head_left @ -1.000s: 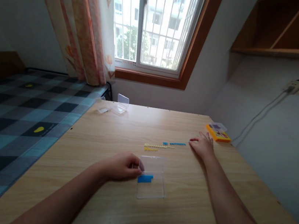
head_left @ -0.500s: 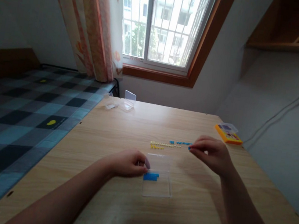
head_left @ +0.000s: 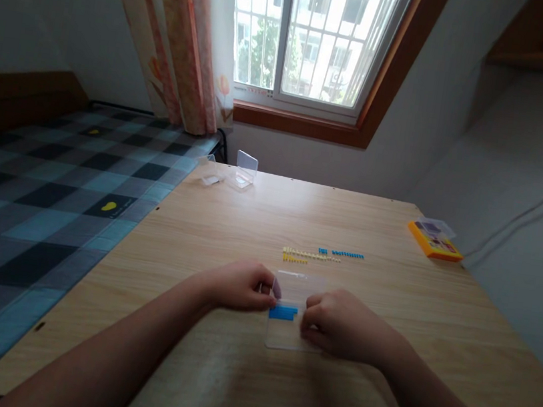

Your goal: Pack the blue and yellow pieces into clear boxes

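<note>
A small clear plastic box [head_left: 283,334] lies open on the wooden table [head_left: 226,237], with a block of blue pieces [head_left: 283,312] inside it. My left hand [head_left: 240,285] pinches the box's left edge, fingers closed. My right hand [head_left: 340,324] rests curled over the box's right side, fingertips close to the blue pieces; what it holds, if anything, is hidden. Beyond the box lie a row of blue pieces [head_left: 348,255] and rows of yellow pieces [head_left: 309,256].
Two small clear boxes [head_left: 235,175] stand at the table's far left corner. An orange-yellow case [head_left: 434,240] sits near the right edge by the wall. A bed with a checked cover [head_left: 40,198] adjoins the table's left side. A window and curtain are behind.
My right hand left the blue row, lifted in a pinch and came down to the clear box. My left hand stayed on the box. The camera tilted down.
</note>
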### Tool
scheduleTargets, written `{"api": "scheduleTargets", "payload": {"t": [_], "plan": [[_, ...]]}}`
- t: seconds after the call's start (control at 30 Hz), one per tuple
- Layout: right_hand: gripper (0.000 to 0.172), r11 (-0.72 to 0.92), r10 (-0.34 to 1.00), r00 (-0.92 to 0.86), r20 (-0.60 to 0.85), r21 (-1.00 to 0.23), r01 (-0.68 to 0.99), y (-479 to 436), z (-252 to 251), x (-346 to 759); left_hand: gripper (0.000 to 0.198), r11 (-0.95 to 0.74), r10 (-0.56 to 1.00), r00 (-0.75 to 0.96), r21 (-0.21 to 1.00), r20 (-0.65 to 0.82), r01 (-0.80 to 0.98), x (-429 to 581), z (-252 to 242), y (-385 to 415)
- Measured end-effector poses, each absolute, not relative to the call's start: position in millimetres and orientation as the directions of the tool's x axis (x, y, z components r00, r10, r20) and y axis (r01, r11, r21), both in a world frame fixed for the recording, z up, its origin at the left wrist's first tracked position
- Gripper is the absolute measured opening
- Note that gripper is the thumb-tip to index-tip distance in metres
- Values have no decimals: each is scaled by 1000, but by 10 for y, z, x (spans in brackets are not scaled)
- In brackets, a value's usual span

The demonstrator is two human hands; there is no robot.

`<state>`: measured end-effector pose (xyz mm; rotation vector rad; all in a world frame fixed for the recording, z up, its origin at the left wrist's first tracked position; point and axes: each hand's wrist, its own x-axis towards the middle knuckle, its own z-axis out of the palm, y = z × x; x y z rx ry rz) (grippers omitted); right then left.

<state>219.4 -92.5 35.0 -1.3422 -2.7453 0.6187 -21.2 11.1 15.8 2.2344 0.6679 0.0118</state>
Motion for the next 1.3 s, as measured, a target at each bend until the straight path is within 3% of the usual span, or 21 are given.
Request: {"api": "scheduleTargets", "payload": {"t": [0.27, 0.47, 1.3], "plan": [[16, 497, 804, -579, -139, -379, 781, -916, 371, 2239, 27, -551, 475, 859, 695, -193, 462, -208, 169, 99], [20, 560, 737, -662, -133, -427, 710, -926, 414, 2288, 29, -547, 478, 854, 692, -203, 471, -210, 175, 93], [27, 561, 765, -629, -141, -334, 757, -902, 410, 2221, 26, -546, 467, 860, 699, -205, 463, -202, 186, 94]]}}
